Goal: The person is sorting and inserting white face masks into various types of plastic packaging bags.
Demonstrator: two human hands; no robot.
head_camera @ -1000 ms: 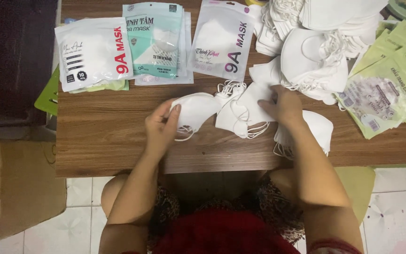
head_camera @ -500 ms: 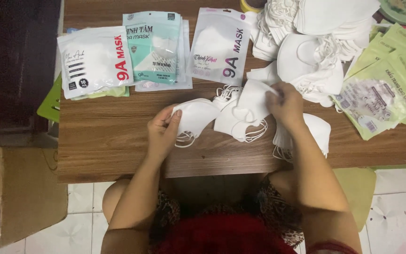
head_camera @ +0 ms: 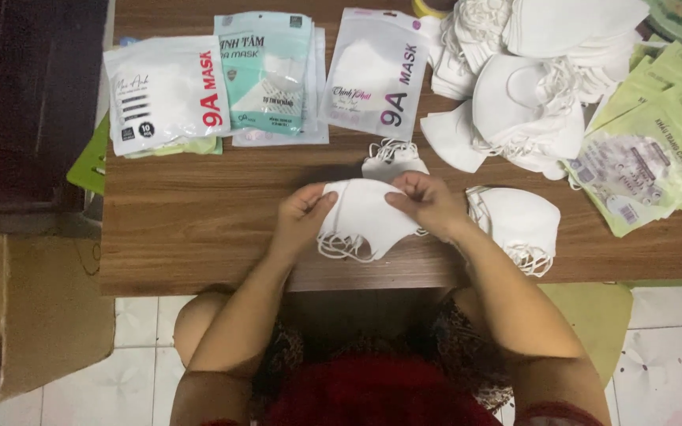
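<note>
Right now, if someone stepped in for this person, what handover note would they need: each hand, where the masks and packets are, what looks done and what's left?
Left hand and right hand: both pinch the top edge of a small stack of white masks over the wooden table.
Another mask stack lies by the right hand; a loose pile sits at the far right.
Done: three sealed packets lie along the far edge.
Left: the held stack is unpacked; flat green pouches wait at right.
</note>
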